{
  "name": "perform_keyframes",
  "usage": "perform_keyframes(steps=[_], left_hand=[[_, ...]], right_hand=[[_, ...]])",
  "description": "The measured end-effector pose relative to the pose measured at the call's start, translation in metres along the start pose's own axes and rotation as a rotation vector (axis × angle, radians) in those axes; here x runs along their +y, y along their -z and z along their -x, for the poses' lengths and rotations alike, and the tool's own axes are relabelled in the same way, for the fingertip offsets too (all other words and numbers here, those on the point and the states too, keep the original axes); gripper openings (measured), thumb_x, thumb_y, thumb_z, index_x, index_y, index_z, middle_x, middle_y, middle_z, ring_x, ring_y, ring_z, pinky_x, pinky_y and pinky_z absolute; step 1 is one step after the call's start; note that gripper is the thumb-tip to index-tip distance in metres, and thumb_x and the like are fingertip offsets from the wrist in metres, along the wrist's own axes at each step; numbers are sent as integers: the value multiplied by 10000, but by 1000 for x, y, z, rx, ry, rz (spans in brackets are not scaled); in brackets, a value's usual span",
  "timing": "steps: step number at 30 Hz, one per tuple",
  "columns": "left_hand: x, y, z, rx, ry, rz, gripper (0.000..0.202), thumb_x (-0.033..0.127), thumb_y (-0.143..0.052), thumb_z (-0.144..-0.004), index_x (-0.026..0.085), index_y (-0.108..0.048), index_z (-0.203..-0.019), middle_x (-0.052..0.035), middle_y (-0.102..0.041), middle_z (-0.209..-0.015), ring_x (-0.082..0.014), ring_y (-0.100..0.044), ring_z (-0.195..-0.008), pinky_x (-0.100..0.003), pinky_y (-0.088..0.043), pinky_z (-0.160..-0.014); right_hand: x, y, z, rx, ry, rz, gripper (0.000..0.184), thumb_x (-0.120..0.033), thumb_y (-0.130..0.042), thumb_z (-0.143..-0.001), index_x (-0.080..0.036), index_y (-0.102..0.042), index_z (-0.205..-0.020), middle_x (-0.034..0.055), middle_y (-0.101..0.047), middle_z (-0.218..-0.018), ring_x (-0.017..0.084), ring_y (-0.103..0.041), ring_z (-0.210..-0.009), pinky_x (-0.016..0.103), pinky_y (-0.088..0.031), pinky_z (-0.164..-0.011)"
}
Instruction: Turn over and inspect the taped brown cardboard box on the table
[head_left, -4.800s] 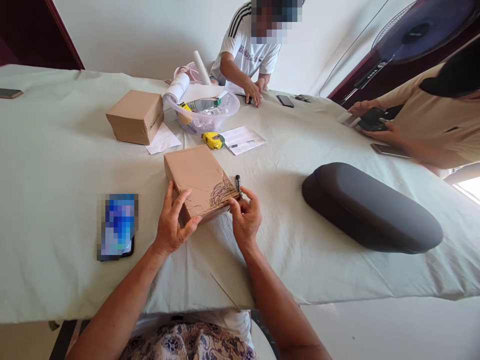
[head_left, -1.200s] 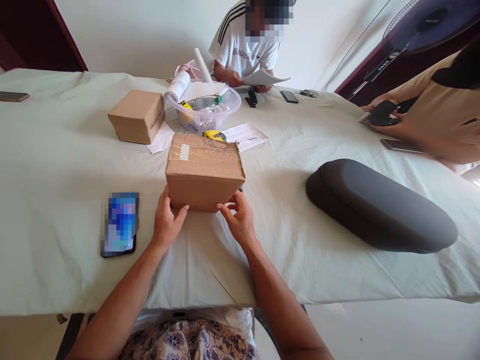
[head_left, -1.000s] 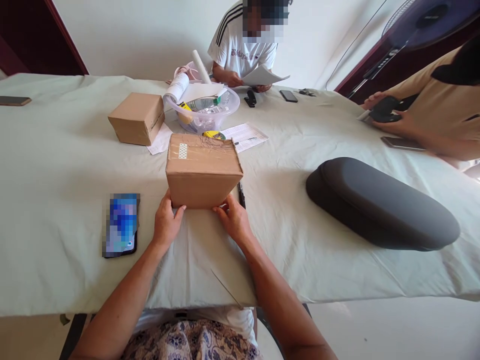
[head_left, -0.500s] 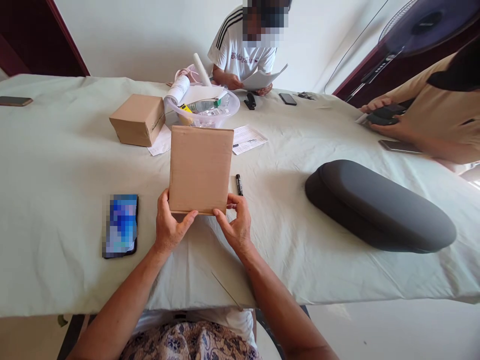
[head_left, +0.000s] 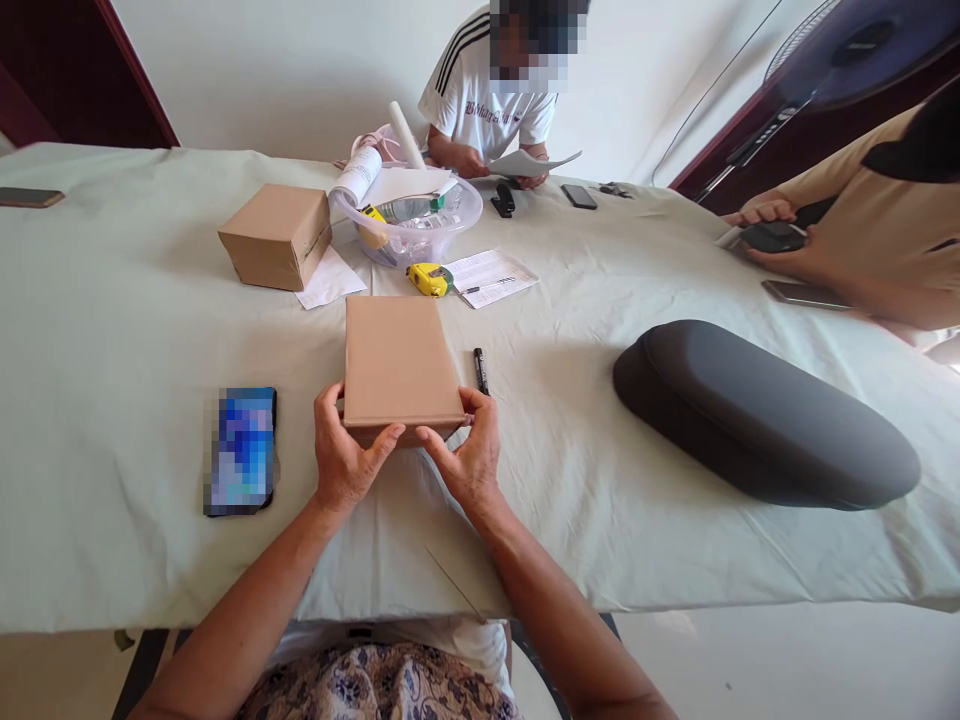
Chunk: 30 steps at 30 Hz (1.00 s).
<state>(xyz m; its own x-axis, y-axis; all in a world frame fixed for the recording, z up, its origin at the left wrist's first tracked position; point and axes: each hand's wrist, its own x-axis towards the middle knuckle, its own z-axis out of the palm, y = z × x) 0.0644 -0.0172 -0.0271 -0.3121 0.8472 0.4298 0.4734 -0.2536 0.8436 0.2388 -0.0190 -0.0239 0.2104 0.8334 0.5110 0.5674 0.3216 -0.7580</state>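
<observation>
A brown cardboard box (head_left: 401, 360) is in front of me, its top flap lying down over it. My left hand (head_left: 349, 450) grips the near left corner, thumb along the front face. At the near right corner my right hand (head_left: 465, 450) holds it the same way, and the two thumbs point toward each other. The fingers behind the box sides are partly hidden. A black marker pen (head_left: 481, 371) lies just beyond my right hand. Past the box's far edge sits a yellow tape measure (head_left: 430, 280).
A second cardboard box (head_left: 262, 240) stands back left, beside a plastic basin (head_left: 465, 215) of odds and ends. Printed paper (head_left: 499, 275) with a pen lies near it. A phone (head_left: 240, 450) is at left, a large dark grey case (head_left: 765, 415) at right. Two people sit around the table.
The box's top panel, tilted up toward me before, has come down flatter. The tape measure behind it now shows. My hands have stayed at the near corners.
</observation>
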Motion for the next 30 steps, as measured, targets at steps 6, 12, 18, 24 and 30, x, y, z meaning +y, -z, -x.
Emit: perform_keyframes(steps=[6,12,18,24,30], left_hand=[[7,-4,2,14,49,5,897,723,-776,-665,189,-458,-1312,-150,-592,-1262,-310,-615,-1178,-462,-528,-991],[4,-1,-1,11,61,30,835,681,-743,-728,180,-458,-1332,-162,-592,-1291,-311,-604,-1207,-471,-508,-1024],[-2,0,-2,15,89,99,777,660,-702,-783,192,-458,-1353,-162,-582,-1329,-302,-593,-1239,-454,-487,-1055],[-4,1,-3,11,99,115,754,642,-678,-811,187,-455,-1370,-172,-589,-1338,-299,-600,-1238,-443,-492,-1056],[-3,5,-8,19,107,145,711,576,-686,-808,183,-464,-1357,-160,-604,-1315,-291,-617,-1203,-426,-504,-1040]], right_hand=[[-6,-4,3,42,-83,9,630,-652,-759,-744,-241,-502,-1147,38,-590,-1014,203,-584,-856,362,-521,-726],[-3,0,1,-5,-62,-132,400,-545,-627,-900,-234,-550,-1141,28,-587,-968,184,-586,-848,356,-526,-753],[0,3,-3,-42,-59,-257,311,-445,-507,-984,-230,-619,-1179,45,-645,-980,189,-633,-897,340,-546,-760],[4,-1,-5,-55,-176,-314,300,-448,-509,-990,-221,-663,-1111,58,-678,-976,187,-644,-880,319,-538,-718],[6,-4,-4,-79,-55,-419,321,-382,-536,-995,-254,-612,-1280,0,-591,-875,139,-576,-760,278,-519,-684]])
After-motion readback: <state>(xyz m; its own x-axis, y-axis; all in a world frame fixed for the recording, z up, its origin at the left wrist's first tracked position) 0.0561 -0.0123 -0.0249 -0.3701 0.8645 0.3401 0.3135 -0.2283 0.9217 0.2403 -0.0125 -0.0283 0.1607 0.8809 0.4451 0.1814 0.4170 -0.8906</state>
